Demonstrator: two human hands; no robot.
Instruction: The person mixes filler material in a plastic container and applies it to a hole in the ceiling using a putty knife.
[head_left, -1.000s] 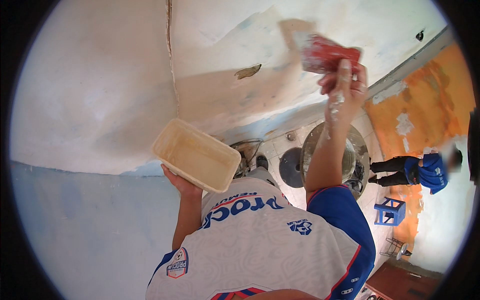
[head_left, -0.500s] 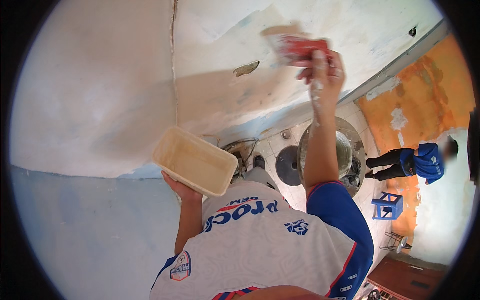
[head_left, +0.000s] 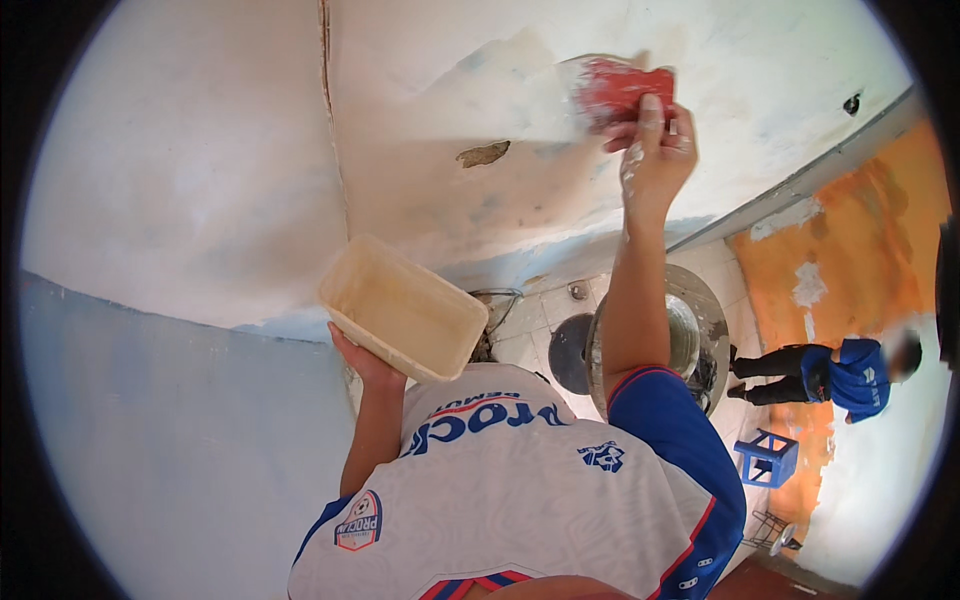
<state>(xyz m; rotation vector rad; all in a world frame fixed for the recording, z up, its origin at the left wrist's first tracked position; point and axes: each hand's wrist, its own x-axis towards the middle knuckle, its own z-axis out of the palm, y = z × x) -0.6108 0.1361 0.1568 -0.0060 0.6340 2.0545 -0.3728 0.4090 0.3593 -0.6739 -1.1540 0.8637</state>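
Observation:
With fingers and thumb closed, my right hand (head_left: 660, 150) grips a red scraper (head_left: 628, 92) smeared with white filler. Its blade end lies against the pale, patchy wall (head_left: 430, 90), though the exact contact is hard to make out. Lower down on the left, my left hand (head_left: 368, 358) supports a cream rectangular tub (head_left: 400, 300) from its near side and underneath. The tub is tilted with its opening toward me, and a thin pale coating covers its inside. White smears mark my right hand and wrist.
A chipped hole (head_left: 483, 153) and a long vertical crack (head_left: 328, 90) mark the wall. By my right arm stands a large round basin (head_left: 715, 330) beside a dark round lid-like disc (head_left: 570, 352). A person in blue (head_left: 862, 380) stands at the right, near a blue stool (head_left: 768, 458).
My right hand has shifted slightly right with the scraper, which has turned against the wall. The tub has moved a little right and up. The whole view has swung slightly.

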